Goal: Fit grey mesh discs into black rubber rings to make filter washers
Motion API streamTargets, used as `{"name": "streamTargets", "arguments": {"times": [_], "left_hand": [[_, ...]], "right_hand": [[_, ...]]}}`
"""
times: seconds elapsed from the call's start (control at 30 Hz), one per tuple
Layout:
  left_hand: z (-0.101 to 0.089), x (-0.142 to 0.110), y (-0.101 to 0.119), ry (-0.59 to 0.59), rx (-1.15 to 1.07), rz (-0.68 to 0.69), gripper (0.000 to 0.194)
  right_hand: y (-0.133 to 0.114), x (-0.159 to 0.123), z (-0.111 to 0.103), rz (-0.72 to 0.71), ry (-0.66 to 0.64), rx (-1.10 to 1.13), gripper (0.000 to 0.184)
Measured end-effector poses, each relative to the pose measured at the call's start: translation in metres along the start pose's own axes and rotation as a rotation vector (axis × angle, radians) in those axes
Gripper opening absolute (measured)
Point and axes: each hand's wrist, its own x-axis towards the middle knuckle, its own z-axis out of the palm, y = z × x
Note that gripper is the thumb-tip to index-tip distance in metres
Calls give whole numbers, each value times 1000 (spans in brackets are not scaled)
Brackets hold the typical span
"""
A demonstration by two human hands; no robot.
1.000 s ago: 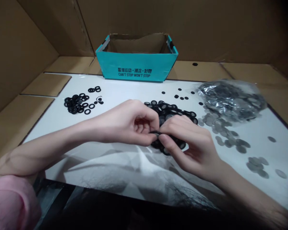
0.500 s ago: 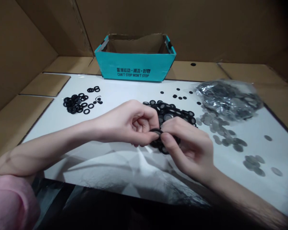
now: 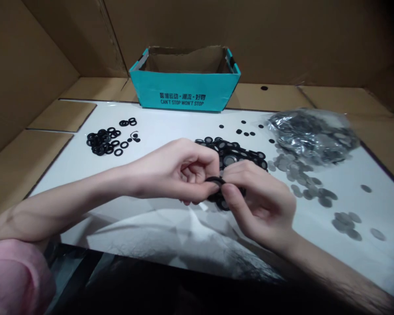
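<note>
Between the thumbs and fingers of both hands is a black rubber ring (image 3: 216,180) with a grey disc at its centre. My left hand (image 3: 187,173) pinches its left edge, fingers curled in. At its right edge my right hand (image 3: 261,194) pinches too, thumb tip close to the left thumb. Behind and beneath the hands lies a pile of black rings with grey centres (image 3: 246,154), partly covered by my fingers. Loose grey mesh-like discs (image 3: 310,191) are scattered to the right of my right hand.
At the back stands a turquoise box (image 3: 184,89), open at the top. Plain black rings (image 3: 100,142) lie at the left. A clear plastic bag of grey discs (image 3: 315,135) rests at the right. Small black dots (image 3: 246,134) are strewn nearby. Cardboard walls (image 3: 249,39) enclose the white table (image 3: 170,120).
Both hands stay pinched on the ring, with only slight shifts of the fingers and a small tilt of the ring. My right hand has moved slightly right.
</note>
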Motion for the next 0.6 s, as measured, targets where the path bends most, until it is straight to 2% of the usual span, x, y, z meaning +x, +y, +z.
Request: {"name": "streamTargets", "arguments": {"times": [0.17,0.3,0.5,0.6], "left_hand": [[-3,-2,-2,54,165,56,10],[1,-1,-2,81,162,130,12],[4,2,-1,15,29,38,13],[2,1,-1,-51,16,-3,14]], "right_hand": [[3,5,-7,-34,-143,-45,11],[4,8,-10,-31,-123,-50,14],[1,1,-5,40,-54,18,16],[0,-3,-1,-3,-8,-18,15]]}}
